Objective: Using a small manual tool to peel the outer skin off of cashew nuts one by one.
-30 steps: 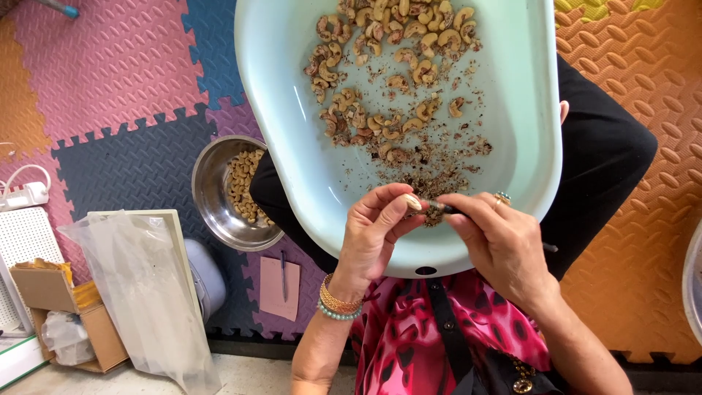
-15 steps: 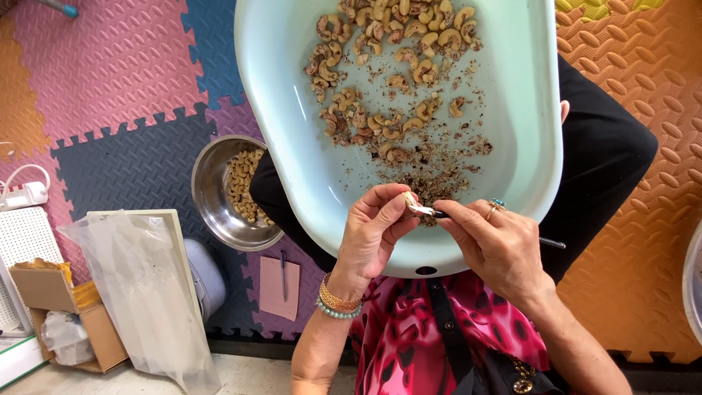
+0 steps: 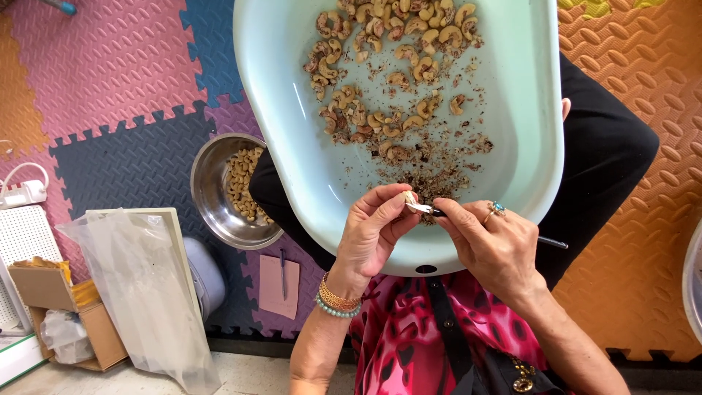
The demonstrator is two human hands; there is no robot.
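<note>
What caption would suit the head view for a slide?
Left hand holds a cashew while right hand scrapes it with a small knife over a pale basin.

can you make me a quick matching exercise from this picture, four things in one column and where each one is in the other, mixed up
Things:
1. cashew nut
2. small knife
3. steel bowl
4. pale green tub

Places:
A. on the floor mat, left of the tub, with peeled nuts inside
B. across the person's lap, with nuts and skin scraps inside
C. pinched in the left hand fingertips
D. held in the right hand, blade tip at the nut

Pairs: 1-C, 2-D, 3-A, 4-B
</note>
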